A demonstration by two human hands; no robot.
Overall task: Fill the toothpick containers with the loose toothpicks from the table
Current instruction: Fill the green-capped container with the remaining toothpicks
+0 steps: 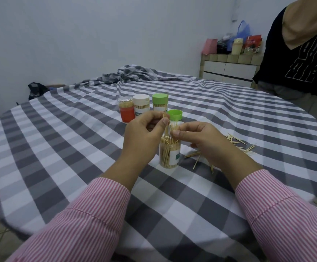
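An uncapped clear plastic cylinder jar (pixel 170 155), packed with thin pale wooden toothpicks, stands on the grey-and-white checked cloth (pixel 59 140) between the left hand (pixel 144 132), pinching a small upright toothpick bundle (pixel 165 122) above its mouth, and the right hand (pixel 201 137), fingers curled with its thumb beside that bundle, while loose toothpicks (pixel 235 142) lie scattered at three o'clock and three capped, filled jars (pixel 142 106) plus a round green plastic lid (pixel 175 114) sit at twelve.

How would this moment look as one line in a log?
left hand: pinches toothpicks | right hand: steadies them | open container: part-filled | loose toothpicks: remain

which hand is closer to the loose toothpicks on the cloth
Right. The right hand hovers just beside the loose toothpicks; the left hand is across the open container, pinching a toothpick bundle.
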